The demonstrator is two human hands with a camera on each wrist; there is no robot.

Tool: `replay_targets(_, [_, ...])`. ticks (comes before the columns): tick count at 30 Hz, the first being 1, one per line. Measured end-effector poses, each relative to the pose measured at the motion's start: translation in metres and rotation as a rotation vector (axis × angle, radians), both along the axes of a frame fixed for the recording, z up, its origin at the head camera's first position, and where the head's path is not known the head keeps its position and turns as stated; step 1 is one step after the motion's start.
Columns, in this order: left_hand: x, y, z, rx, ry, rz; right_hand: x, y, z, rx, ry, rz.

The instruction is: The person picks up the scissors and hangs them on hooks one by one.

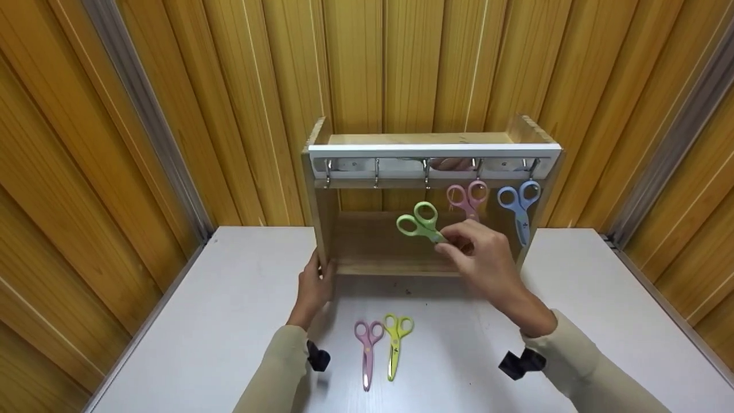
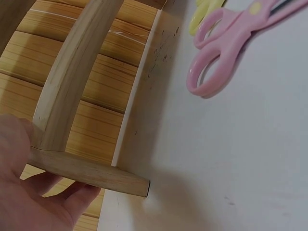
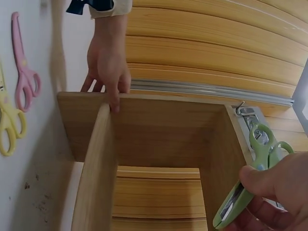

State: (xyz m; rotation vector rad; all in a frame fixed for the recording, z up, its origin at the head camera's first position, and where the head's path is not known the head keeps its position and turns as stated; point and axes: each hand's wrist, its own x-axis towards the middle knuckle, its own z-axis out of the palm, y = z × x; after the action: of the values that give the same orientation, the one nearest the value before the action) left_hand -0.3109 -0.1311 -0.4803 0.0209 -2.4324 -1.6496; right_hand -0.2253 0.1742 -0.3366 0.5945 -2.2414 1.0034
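Green scissors (image 1: 425, 228) are pinched near the pivot by my right hand (image 1: 490, 261), their finger loops pointing up and left. They are raised in front of the wooden shelf (image 1: 395, 268), below the hook rail (image 1: 367, 150); the right wrist view shows the blades together, running past the thumb. My left hand (image 1: 314, 287) grips the lower left side panel of the shelf, thumb on the inner side and fingers outside. Pink scissors (image 1: 459, 198), partly hidden behind my right hand, and blue scissors (image 1: 520, 207) hang from the two rightmost hooks.
On the white table (image 1: 258, 258) in front of the shelf lie pink scissors (image 1: 367, 351) and yellow scissors (image 1: 394, 347), side by side, blades toward me. The rail's three left hooks carry nothing. Wood-patterned panels (image 1: 401, 74) stand behind and at both sides.
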Motion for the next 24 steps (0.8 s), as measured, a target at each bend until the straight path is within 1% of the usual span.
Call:
replay_targets(5, [-0.001, 0.0, -0.002, -0.013, 0.01, -0.001, -0.01, -0.008, 0.003, -0.076, 0.013, -0.02])
replay_targets(7, [-0.001, -0.001, -0.002, -0.026, 0.039, -0.006, -0.014, -0.01, 0.004, -0.097, 0.013, -0.033])
replay_targets(12, [0.001, -0.001, -0.003, -0.038, 0.075, -0.009, -0.02, -0.016, 0.006, -0.143, -0.027, -0.062])
replay_targets(18, [0.0, 0.0, -0.003, -0.024, 0.058, -0.008, -0.026, -0.021, 0.002, -0.165, -0.063, -0.085])
replay_targets(24, [0.0, 0.0, -0.003, -0.023, 0.066, -0.009, -0.032, -0.024, -0.004, -0.185, -0.069, -0.107])
